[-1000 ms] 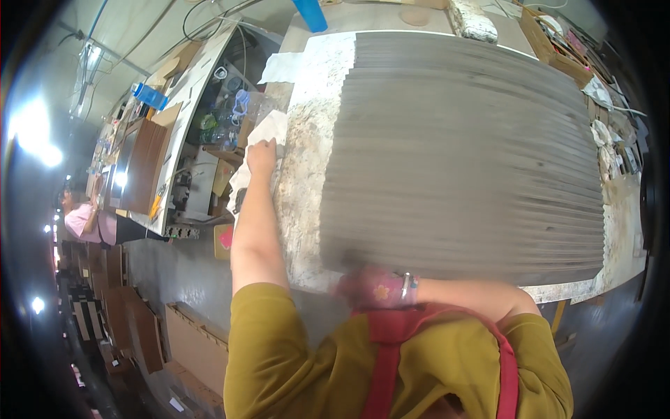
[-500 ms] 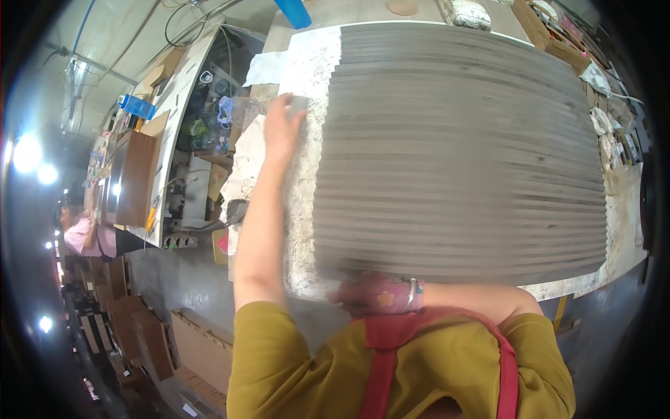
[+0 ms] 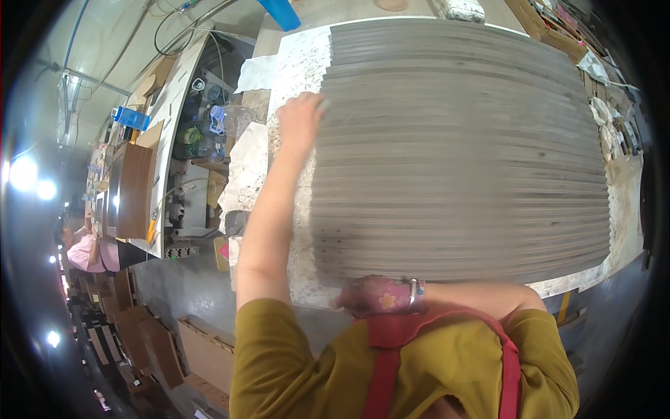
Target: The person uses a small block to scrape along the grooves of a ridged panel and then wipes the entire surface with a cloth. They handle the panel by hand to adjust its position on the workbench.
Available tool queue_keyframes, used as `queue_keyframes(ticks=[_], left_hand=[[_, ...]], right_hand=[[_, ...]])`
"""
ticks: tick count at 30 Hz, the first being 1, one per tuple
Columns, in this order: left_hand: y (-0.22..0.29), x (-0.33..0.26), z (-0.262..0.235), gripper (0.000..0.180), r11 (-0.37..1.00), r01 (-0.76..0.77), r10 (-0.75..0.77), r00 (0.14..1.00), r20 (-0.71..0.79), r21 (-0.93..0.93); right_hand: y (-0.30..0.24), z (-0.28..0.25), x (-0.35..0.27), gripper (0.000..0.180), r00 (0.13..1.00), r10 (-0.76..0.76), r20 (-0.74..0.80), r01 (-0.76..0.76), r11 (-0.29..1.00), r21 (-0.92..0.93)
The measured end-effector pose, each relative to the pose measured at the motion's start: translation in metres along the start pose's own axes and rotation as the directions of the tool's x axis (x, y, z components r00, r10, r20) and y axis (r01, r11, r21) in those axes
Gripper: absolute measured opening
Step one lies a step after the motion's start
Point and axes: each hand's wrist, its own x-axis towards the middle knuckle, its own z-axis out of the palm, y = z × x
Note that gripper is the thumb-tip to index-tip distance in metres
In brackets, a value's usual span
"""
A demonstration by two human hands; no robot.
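A wide stack of long grey-brown strips (image 3: 453, 153), laid side by side, covers most of the table. My left hand (image 3: 302, 120) is at the left ends of the strips, over the white, speckled border. Its fingers are curled together, and a small pale greyish piece seems to show at their tips, too small to name. My right hand (image 3: 366, 295), in pink flowered fabric with a band at the wrist, rests along the near edge of the strips, close to my body. Its fingers are dark, blurred and partly hidden.
A blue container (image 3: 280, 12) stands at the far left of the table. A wooden box of odds and ends (image 3: 551, 35) is at the far right. Plastic bottles (image 3: 227, 120) sit left of the table. Beyond, a person in pink (image 3: 87, 251) stands at another bench.
My left hand has moved right to the strip ends, and its fingers have drawn together. My right hand has stayed nearly in place. The whole view has shifted slightly.
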Motion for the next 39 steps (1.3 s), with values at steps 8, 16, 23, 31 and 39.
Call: queue_keyframes(ticks=[8,16,23,31,39], left_hand=[[-0.080,-0.051,0.013,0.027,0.985,0.009,-0.014,0.999,0.031,0.172],[-0.121,-0.101,0.009,0.038,0.959,0.285,-0.277,0.937,0.211,-0.007],[-0.049,-0.092,-0.027,0.042,0.981,0.119,-0.119,0.993,0.009,-0.151],[0.107,-0.162,-0.082,0.032,0.864,0.249,-0.294,0.955,-0.038,-0.438],[0.340,-0.195,-0.074,0.013,0.888,0.058,0.008,0.990,0.142,-0.457]], right_hand=[[-0.008,-0.013,-0.008,0.031,0.996,0.029,-0.085,-0.001,0.953,0.303],[-0.033,-0.052,-0.054,0.030,0.914,0.121,-0.388,0.038,0.925,0.378],[-0.088,-0.085,-0.240,0.040,0.406,0.365,-0.838,-0.280,0.922,0.267],[-0.067,-0.090,-0.479,0.043,-0.458,0.186,-0.869,-0.024,0.975,0.222],[-0.108,-0.215,-0.643,0.056,-0.479,-0.115,-0.870,-0.376,0.922,0.085]])
